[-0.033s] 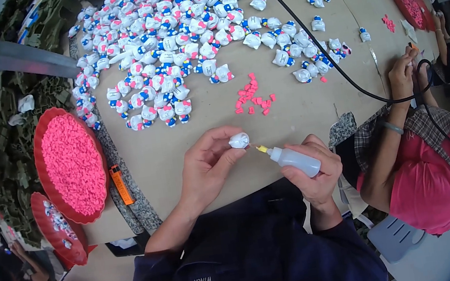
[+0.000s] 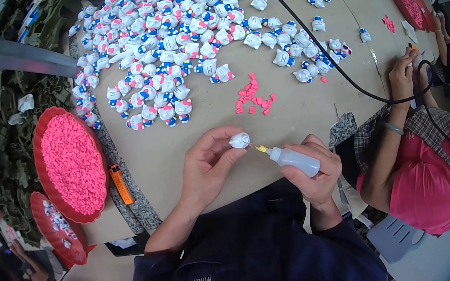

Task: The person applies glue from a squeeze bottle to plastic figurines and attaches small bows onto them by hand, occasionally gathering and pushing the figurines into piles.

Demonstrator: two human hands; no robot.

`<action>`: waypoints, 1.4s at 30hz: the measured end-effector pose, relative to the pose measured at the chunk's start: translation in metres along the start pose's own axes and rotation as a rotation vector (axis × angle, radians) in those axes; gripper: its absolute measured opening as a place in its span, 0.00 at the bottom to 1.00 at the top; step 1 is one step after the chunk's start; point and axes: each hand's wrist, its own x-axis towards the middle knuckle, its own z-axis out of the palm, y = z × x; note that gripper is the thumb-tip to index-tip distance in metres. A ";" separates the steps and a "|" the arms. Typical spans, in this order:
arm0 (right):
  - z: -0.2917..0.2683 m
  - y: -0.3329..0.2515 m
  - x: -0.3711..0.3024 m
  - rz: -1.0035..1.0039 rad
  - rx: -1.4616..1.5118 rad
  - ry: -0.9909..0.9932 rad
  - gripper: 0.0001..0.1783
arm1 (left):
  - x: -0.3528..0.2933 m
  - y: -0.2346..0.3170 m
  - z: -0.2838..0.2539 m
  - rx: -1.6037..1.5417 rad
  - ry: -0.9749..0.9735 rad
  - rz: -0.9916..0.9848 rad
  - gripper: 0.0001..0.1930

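Between the thumb and fingers of my left hand (image 2: 210,163) is a small white figurine (image 2: 239,141), mostly covered by the fingertips. My right hand (image 2: 317,170) is closed around a translucent squeeze bottle (image 2: 297,161), tilted with its yellow-based thin nozzle (image 2: 261,148) toward the figurine. The tip is close to the figurine's lower right; whether it touches, I cannot tell. Just beyond my hands lie several loose pink pieces (image 2: 253,95) on the table. Farther off spreads a large heap of white, blue and pink figurines (image 2: 164,34).
To the left stands a red tray (image 2: 40,161) full of pink pieces, beside a smaller red tray (image 2: 83,253) with figurines. An orange box cutter-like object (image 2: 121,185) lies near them. A black cable (image 2: 341,69) crosses the right side, where a co-worker in pink (image 2: 424,187) sits.
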 end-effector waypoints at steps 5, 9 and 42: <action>0.000 -0.002 0.000 0.046 0.005 -0.012 0.19 | 0.001 -0.001 0.001 0.011 -0.007 0.002 0.15; -0.001 -0.003 0.001 0.024 -0.006 -0.023 0.18 | 0.000 -0.001 0.000 0.025 -0.005 0.000 0.16; 0.050 0.011 0.018 0.029 -0.076 -0.006 0.18 | -0.038 -0.007 -0.019 -0.024 0.064 -0.064 0.16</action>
